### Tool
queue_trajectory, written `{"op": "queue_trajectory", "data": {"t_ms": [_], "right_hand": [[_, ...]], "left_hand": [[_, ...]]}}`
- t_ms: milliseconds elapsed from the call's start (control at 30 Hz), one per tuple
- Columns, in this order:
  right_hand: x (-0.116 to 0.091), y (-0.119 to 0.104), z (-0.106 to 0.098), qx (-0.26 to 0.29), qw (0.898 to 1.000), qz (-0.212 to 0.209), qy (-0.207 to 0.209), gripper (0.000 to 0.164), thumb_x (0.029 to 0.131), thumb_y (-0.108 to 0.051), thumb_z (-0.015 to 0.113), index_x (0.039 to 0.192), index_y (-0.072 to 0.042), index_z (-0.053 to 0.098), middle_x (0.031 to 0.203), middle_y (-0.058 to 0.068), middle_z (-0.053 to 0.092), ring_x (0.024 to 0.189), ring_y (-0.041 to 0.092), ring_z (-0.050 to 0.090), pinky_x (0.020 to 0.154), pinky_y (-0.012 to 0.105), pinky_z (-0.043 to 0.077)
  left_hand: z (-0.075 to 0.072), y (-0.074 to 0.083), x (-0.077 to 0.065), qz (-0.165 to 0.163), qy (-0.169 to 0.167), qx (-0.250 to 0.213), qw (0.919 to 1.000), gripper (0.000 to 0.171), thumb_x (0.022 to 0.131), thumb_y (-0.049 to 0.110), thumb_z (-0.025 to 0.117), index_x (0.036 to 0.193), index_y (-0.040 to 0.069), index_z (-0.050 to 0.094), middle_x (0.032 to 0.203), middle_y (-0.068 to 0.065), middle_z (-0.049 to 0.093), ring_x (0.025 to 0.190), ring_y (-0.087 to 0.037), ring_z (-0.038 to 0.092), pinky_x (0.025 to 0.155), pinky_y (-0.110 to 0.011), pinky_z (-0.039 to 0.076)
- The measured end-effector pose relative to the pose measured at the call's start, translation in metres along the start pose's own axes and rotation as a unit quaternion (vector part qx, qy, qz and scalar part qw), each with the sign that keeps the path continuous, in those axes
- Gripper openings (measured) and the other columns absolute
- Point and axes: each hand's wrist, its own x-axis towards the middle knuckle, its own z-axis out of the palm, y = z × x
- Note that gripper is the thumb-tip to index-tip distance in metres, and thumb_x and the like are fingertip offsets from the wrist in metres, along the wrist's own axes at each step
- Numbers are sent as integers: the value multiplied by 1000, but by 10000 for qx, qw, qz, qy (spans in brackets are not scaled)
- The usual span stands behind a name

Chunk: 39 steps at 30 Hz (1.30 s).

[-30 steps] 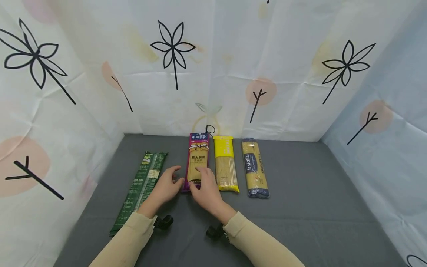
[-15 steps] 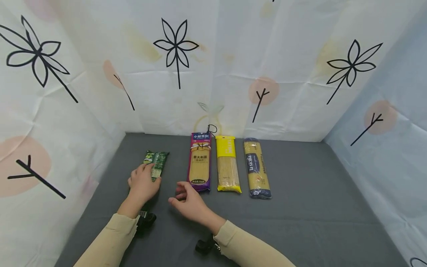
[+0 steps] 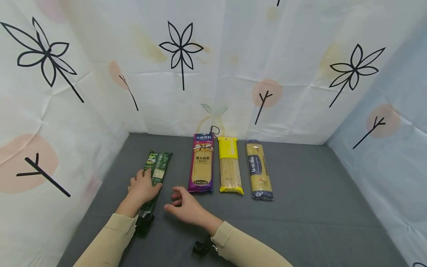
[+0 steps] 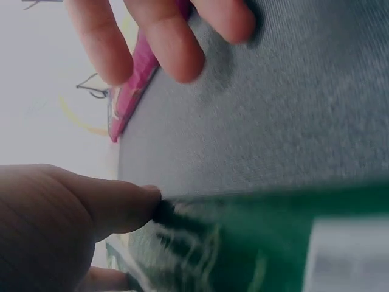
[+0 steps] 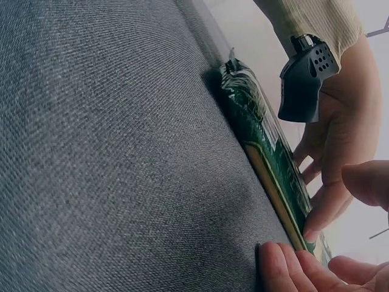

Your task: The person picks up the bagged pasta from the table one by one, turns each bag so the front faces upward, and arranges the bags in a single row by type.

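Observation:
In the head view my left hand point(image 3: 143, 189) grips a long green pasta pack point(image 3: 160, 168) lying on the left of the grey cloth. Its thumb lies along the right edge and the fingers reach over the left side; the wrist covers part of the near end. The left wrist view has the left thumb point(image 4: 121, 207) at the edge of the green pack point(image 4: 261, 243). My right hand point(image 3: 190, 209) hovers to the right, fingers loosely bent and holding nothing. From the right wrist view, left fingers point(image 5: 328, 210) press the side of that pack point(image 5: 279, 176).
Right of the hands, a purple spaghetti pack point(image 3: 201, 165), a yellow noodle pack point(image 3: 230, 168) and a blue-labelled pasta pack point(image 3: 259, 170) lie side by side, lengthwise. A patterned white curtain point(image 3: 233, 66) encloses the back and sides of the grey cloth point(image 3: 310, 193).
My left hand has moved left from beside the purple pack onto the green one, whose near end has swung right. The right hand has drawn back leftward from the purple pack.

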Motion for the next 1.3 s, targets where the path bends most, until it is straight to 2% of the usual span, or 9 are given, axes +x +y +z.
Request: {"op": "queue_trajectory", "data": {"t_ms": [267,433,533,700,867,1133,1300], "right_hand": [[-2,-1,2,93,9997,188,-146,62,93,-32,66,144,-12,39,125,5,58,103,10,60,78,30,52],[-4,-2,3,102,9993,312,-150,61,93,-30,65,144,-10,39,124,5,59,104,12,60,80,32,52],[-6,-3,2,192,9989,397,-135,61,93,-29,66,144,-8,39,123,5,59,104,14,60,82,34,52],[-8,-7,2,553,9960,687,-106,60,91,-28,68,142,-6,42,121,7,58,106,18,59,83,40,51],[-8,-7,3,463,9951,868,37,59,90,-31,70,137,-3,48,116,5,59,101,18,59,82,40,51],[-12,-6,7,563,9946,867,22,60,88,-33,71,136,-4,48,116,4,55,105,18,53,87,43,48],[-13,-6,9,864,9919,895,263,58,88,-32,71,134,-4,49,118,6,55,110,21,54,89,46,48]], "left_hand": [[0,11,-7,28,-121,150,9998,77,94,38,60,147,-7,27,142,-38,18,124,-60,24,89,-69,34],[1,14,-10,2,-415,553,9976,82,96,44,56,150,-7,20,141,-41,16,118,-62,33,83,-67,39],[0,15,-11,-43,-510,644,9966,85,96,47,54,151,-7,17,141,-43,15,115,-62,37,82,-66,40],[5,17,-13,-8,-417,469,9980,84,97,45,54,151,-7,16,139,-45,17,114,-62,38,82,-66,40],[8,19,-15,123,-418,295,9986,84,96,45,54,150,-8,17,138,-45,18,112,-60,42,84,-64,41],[10,16,-20,143,-557,-230,9981,84,96,47,53,152,-4,16,137,-44,20,110,-57,46,80,-62,44],[13,12,-23,116,-585,-557,9967,84,97,47,53,153,-2,14,138,-42,19,114,-58,43,81,-62,44]]}}
